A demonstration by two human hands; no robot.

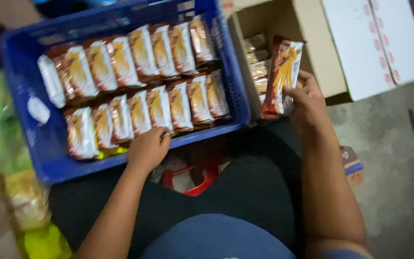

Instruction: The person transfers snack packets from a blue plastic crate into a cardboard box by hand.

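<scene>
Nearest to the camera are the person's dark trousers and blue shirt, and between the knees shows a red plastic stool [195, 184].

The left hand [148, 149] rests at the near edge of the blue plastic crate [49, 153]. Its fingers are curled down onto the bottom ends of the packets in the near row [144, 112]; whether they pinch one packet or only press on them, I cannot tell, because the picture is blurred.

The right hand [307, 103] is a little farther and to the right, above the gap between the crate and the cardboard box [312, 38]. It holds one brown and white snack packet [281, 76], thumb on the front and fingers behind, gripping it at its lower right side. The long axis of the packet stands almost upright, leaning a little to the right at the top. The crate lies to the left of this packet, and the right hand is clearly nearer to the packet than the left.

In the crate the same packets stand in two rows, overlapping like tiles: the near row and the far row [130, 55]. The left end of the crate has some free room. The open cardboard box beyond holds more such packets, seen dimly. On the left, green and yellow bags [5, 134] lie blurred.
</scene>
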